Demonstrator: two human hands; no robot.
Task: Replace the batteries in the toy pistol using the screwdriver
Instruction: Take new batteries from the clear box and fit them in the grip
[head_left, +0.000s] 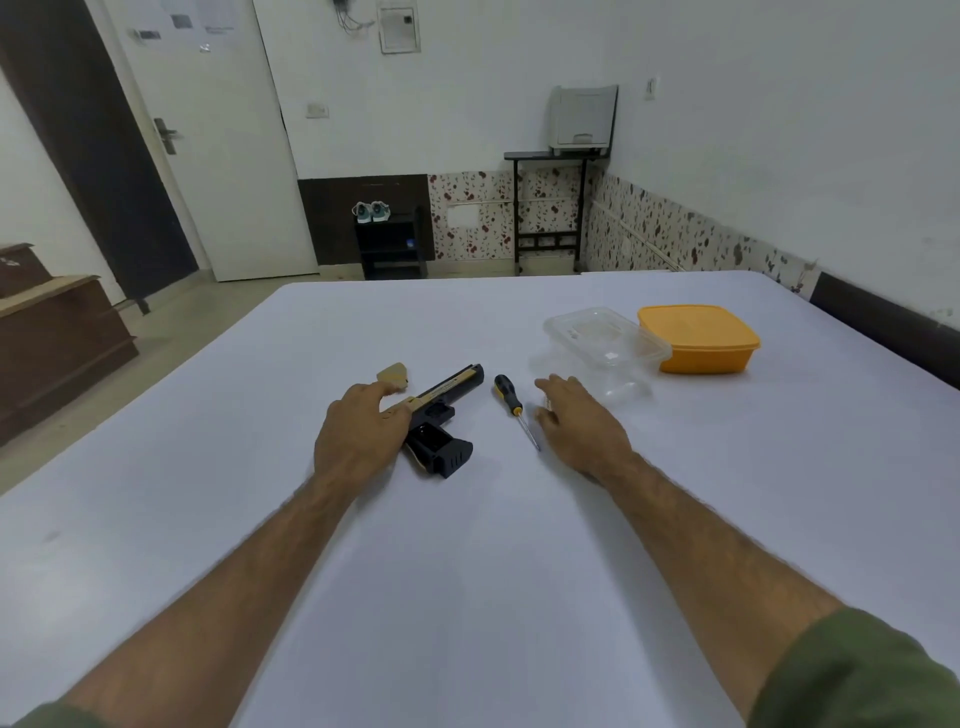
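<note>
A black and tan toy pistol lies on its side on the white table, barrel pointing away to the right, with an open cavity in its grip. My left hand rests over its rear end, fingers relaxed. A small tan cover piece lies just beyond my left fingers. A screwdriver with a black and orange handle lies to the right of the pistol, tip toward me. My right hand hovers just right of the screwdriver, fingers loosely spread, holding nothing.
A clear plastic container sits beyond my right hand, with its clear lid lying in front of it. An orange lidded box stands to its right. The table's far edge is behind them; a dark cabinet stands at the left.
</note>
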